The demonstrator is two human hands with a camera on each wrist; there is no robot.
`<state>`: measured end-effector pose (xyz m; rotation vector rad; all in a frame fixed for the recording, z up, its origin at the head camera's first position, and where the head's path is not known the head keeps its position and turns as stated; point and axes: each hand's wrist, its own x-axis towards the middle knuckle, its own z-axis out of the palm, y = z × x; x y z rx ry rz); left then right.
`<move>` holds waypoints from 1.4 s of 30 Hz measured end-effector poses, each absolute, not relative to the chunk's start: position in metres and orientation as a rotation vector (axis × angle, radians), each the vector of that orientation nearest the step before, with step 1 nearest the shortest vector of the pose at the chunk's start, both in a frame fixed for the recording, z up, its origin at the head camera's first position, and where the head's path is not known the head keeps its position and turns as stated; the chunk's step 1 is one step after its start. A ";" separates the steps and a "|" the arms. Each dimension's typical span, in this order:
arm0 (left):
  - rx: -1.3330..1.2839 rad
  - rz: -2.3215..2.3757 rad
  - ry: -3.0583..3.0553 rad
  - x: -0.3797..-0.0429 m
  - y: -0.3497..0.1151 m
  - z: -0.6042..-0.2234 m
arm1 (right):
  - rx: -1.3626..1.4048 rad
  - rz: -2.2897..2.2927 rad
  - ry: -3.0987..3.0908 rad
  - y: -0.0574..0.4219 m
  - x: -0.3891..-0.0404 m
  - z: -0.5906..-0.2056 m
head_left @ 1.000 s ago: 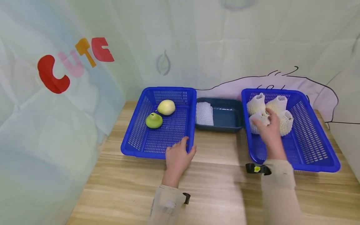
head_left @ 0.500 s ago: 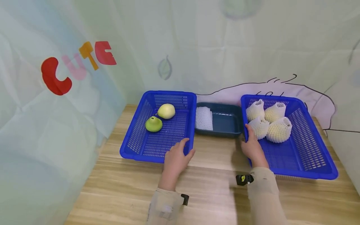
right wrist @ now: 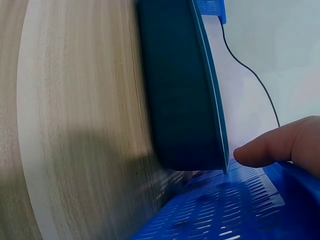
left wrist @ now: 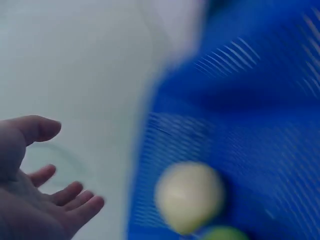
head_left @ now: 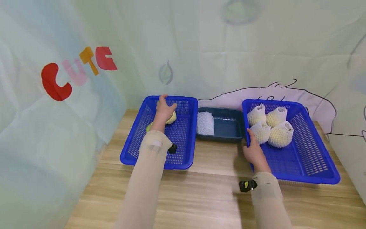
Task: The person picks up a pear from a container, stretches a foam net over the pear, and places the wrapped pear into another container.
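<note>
My left hand (head_left: 164, 112) is over the back of the left blue basket (head_left: 187, 159), palm empty and fingers spread in the left wrist view. Below and beside it, a pale yellow pear (head_left: 171, 118) lies in that basket, partly covered by the hand. A green pear (head_left: 148, 128) shows only a sliver behind the sleeve. My right hand (head_left: 255, 155) rests on the left rim of the right blue basket (head_left: 320, 178); its other fingers are hidden, one straight finger (right wrist: 265, 150) showing in the right wrist view. That basket holds several pears (head_left: 281, 135) in white foam net sleeves.
Between the baskets stands a dark teal tray (head_left: 227, 139), with flat white foam nets (head_left: 205, 124) stacked at its left end. All stand on a wooden table (head_left: 211, 197). A printed cloth backdrop (head_left: 194, 63) hangs directly behind them and along the left side.
My right hand has left the netted pears and moved to the basket's left rim. My left hand has gone from the left basket's front right corner forward and left, over the pears.
</note>
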<state>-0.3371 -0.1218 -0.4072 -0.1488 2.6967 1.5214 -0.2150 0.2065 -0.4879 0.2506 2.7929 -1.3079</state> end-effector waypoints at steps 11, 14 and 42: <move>0.063 0.230 3.015 -0.367 -0.117 -0.473 | 0.277 -1.345 2.779 0.209 -0.217 -0.491; 0.110 0.178 3.003 -0.368 -0.121 -0.476 | 0.286 -1.319 2.787 0.209 -0.218 -0.489; 0.060 0.061 3.081 -0.389 -0.132 -0.499 | 0.322 -1.336 2.793 0.208 -0.216 -0.493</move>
